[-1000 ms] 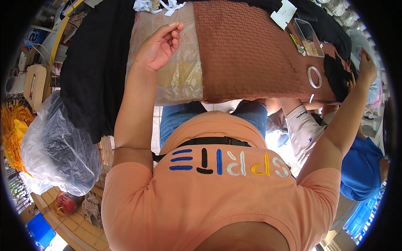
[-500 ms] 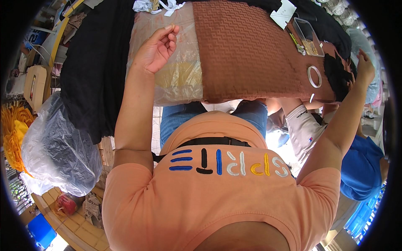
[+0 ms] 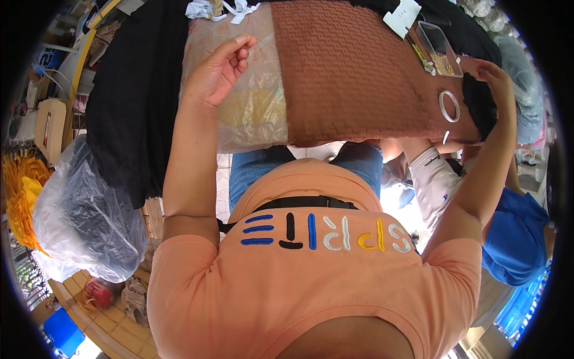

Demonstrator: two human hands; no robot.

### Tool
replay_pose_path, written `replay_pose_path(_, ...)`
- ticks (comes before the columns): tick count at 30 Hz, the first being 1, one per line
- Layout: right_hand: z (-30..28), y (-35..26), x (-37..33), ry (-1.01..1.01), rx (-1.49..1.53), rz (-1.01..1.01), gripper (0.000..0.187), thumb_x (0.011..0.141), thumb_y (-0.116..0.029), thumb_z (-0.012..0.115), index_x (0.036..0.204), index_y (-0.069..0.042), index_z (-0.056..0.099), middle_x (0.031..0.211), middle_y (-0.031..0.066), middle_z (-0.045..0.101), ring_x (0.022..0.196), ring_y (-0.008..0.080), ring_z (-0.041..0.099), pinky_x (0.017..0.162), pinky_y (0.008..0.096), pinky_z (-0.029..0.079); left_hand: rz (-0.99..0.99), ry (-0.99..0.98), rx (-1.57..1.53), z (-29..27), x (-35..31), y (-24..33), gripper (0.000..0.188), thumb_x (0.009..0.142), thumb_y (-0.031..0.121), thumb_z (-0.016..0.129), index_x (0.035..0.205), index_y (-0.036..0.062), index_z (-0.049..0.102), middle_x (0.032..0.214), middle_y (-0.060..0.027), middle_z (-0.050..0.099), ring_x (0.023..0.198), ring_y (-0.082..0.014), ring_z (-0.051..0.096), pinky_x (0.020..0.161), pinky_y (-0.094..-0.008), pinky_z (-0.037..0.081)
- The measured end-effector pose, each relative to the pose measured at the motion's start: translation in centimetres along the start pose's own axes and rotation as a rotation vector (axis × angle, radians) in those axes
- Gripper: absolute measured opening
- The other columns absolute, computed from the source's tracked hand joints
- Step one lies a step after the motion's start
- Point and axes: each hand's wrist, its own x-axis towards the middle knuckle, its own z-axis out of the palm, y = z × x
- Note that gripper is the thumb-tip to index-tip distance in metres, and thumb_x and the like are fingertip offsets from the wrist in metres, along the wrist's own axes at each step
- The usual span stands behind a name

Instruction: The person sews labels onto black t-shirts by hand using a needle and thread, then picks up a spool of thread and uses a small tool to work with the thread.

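My left hand (image 3: 226, 69) is raised above a clear plastic sheet (image 3: 251, 122), thumb and forefinger pinched together and the other fingers curled. What lies in the pinch is too small to make out. At the right end of the brown textured cloth (image 3: 353, 72), my right hand (image 3: 499, 84) reaches over a piece of black cloth (image 3: 478, 105). Its fingers bend inward with the tips close together; anything between them is hidden. Left of that hand lie a white ring-shaped roll (image 3: 449, 107) and a clear plastic box (image 3: 441, 51) holding small yellowish pieces.
A green-handled cutter (image 3: 423, 58) and a white paper (image 3: 402, 18) lie near the box. Black fabric (image 3: 128, 102) drapes over the left side, beside a large clear plastic bag (image 3: 89, 209). Another person in blue (image 3: 514, 239) sits close at my right.
My right hand has come down and leftward, from beside the clear bag at the right to above the black cloth. My left hand keeps its pinch, almost still.
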Motion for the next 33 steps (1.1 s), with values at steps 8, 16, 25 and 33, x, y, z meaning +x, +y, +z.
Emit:
replay_pose_path(8,10.1,-6.9,-4.4,-0.052,-0.451,-0.329,0.026,0.086,-0.014,0.058,0.106,0.001,0.064,0.105,0.0060,0.066,0.097,0.0156,0.059,0.086,0.0304,0.045,0.167,-0.140,0.717,5.7,-1.1,1.1,0.019,0.083,0.015,0.067,0.096,0.0012,0.069,0.087,-0.0011,0.068,0.076,-0.0043,0.057,0.068,-0.0177,0.045)
replay_pose_path(16,23.8,-20.5,-10.8,-0.381,0.988,-0.394,0.043,0.097,-0.039,0.044,0.115,-0.003,0.060,0.103,0.0059,0.063,0.096,0.0122,0.056,0.088,0.0253,0.043,0.364,-0.378,1.100,10.3,-2.6,0.6,0.010,0.081,0.006,0.064,0.090,0.0023,0.068,0.085,-0.0011,0.067,0.078,-0.0074,0.058,0.072,-0.0224,0.045)
replay_pose_path(25,23.6,-20.0,-12.3,-0.299,0.803,-0.205,0.028,0.091,-0.031,0.058,0.094,-0.005,0.068,0.066,-0.0037,0.052,0.068,0.0031,0.048,0.064,0.0180,0.043,0.649,-0.275,1.230,10.2,-2.5,0.6,0.011,0.076,-0.002,0.065,0.086,0.0002,0.066,0.088,-0.0049,0.067,0.080,-0.0122,0.062,0.071,-0.0233,0.048)
replay_pose_path(33,23.0,-19.5,-12.8,-0.312,0.812,-0.174,0.021,0.091,-0.024,0.058,0.091,-0.006,0.070,0.063,-0.0018,0.057,0.055,0.0031,0.047,0.050,0.0181,0.038,0.669,-0.184,1.203,9.5,-2.1,0.2,0.011,0.077,0.000,0.066,0.088,0.0016,0.067,0.090,-0.0045,0.068,0.085,-0.0121,0.063,0.077,-0.0233,0.048)
